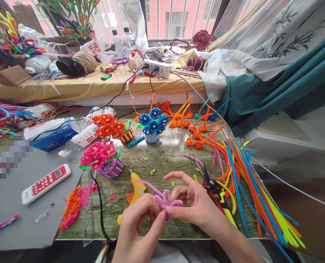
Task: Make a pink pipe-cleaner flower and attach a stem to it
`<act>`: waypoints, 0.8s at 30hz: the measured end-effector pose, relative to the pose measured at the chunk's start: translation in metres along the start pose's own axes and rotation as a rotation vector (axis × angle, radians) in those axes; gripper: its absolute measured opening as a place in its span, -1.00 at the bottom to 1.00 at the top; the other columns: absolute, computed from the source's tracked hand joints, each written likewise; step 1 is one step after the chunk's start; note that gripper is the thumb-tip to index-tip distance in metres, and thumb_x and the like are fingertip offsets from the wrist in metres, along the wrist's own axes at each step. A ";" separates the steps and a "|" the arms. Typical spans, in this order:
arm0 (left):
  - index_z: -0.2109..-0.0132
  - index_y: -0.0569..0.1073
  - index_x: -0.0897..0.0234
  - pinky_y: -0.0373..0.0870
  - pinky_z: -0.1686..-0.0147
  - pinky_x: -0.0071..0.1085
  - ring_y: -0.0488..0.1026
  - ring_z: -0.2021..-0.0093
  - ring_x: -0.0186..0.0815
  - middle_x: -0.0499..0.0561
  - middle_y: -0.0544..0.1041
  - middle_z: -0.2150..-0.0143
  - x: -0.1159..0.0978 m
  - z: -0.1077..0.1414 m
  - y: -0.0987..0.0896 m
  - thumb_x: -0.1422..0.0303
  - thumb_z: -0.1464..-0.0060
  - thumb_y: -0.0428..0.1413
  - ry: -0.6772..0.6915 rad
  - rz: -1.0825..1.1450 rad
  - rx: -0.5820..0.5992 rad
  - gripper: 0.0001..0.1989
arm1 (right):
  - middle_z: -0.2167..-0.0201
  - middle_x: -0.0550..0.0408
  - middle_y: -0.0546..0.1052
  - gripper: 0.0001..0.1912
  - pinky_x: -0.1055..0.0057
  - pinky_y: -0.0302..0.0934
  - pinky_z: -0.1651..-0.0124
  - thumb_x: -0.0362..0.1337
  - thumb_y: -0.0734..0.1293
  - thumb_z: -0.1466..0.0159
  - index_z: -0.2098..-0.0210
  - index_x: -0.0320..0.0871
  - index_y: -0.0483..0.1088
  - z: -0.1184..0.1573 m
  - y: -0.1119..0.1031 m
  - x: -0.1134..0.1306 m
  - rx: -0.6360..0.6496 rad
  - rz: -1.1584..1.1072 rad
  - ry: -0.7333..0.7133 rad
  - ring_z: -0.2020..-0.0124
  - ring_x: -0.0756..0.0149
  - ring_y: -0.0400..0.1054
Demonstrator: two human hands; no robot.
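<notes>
Between my two hands is a pink pipe-cleaner flower [166, 199] with several looped petals and a long loose tail pointing up and left. My left hand [142, 223] pinches it from the left, thumb and fingertips near its centre. From the right, my right hand [195, 202] grips a petal between thumb and fingers, its index finger raised. A yellow glue gun [136, 190] lies just behind my left hand, partly hidden by it. To the right of my right hand rest pliers [213, 180] with yellow-and-black handles.
Finished pipe-cleaner flower pots stand behind: pink [100, 157], orange [109, 126] and blue [153, 124]. Orange flowers [197, 142] lie at the back right, loose pipe cleaners [252, 182] at the right edge. A white remote [46, 183] lies left; a power strip [157, 68] sits on the sill.
</notes>
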State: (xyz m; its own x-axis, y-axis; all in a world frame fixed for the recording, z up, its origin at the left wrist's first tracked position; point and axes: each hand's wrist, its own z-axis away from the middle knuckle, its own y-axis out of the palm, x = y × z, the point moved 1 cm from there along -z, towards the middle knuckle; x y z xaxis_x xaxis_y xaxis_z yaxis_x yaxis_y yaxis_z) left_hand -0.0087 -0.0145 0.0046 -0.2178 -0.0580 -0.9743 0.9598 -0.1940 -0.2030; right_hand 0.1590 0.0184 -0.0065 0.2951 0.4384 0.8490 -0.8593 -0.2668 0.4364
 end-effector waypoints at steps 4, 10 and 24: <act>0.48 0.30 0.23 0.25 0.40 -0.48 0.31 0.42 -0.35 -0.07 0.37 0.46 -0.001 -0.001 0.001 0.33 -0.21 0.12 0.008 0.013 0.005 -0.70 | 0.51 0.32 0.46 -0.33 0.52 0.24 0.31 -0.32 0.61 -0.01 -0.04 -0.10 0.30 -0.003 -0.001 0.001 0.031 -0.016 0.035 0.46 0.47 0.33; 0.49 0.33 0.23 0.25 0.40 -0.48 0.33 0.43 -0.35 -0.07 0.41 0.47 -0.005 -0.003 0.000 0.36 -0.20 0.13 0.026 0.022 -0.001 -0.72 | 0.55 0.36 0.41 -0.37 0.51 0.21 0.31 -0.28 0.59 -0.07 -0.05 -0.09 0.28 -0.004 -0.001 0.002 0.027 0.032 0.036 0.47 0.46 0.31; 0.32 0.64 0.25 0.15 0.59 -0.61 0.18 0.51 -0.46 -0.03 0.52 0.43 -0.002 0.006 0.021 0.21 0.07 0.37 -0.326 0.516 -0.298 -0.78 | 0.46 0.32 0.45 -0.41 0.33 0.23 0.12 -0.37 0.49 -0.20 -0.06 0.06 0.11 0.012 0.007 -0.002 -0.148 0.260 -0.190 0.32 0.32 0.41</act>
State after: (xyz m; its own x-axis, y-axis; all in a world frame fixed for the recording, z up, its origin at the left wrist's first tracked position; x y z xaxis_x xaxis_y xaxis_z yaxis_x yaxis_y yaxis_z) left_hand 0.0105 -0.0242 0.0031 0.2837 -0.3724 -0.8836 0.9529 0.2130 0.2161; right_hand 0.1570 0.0056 -0.0016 0.1193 0.2009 0.9723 -0.9630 -0.2149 0.1626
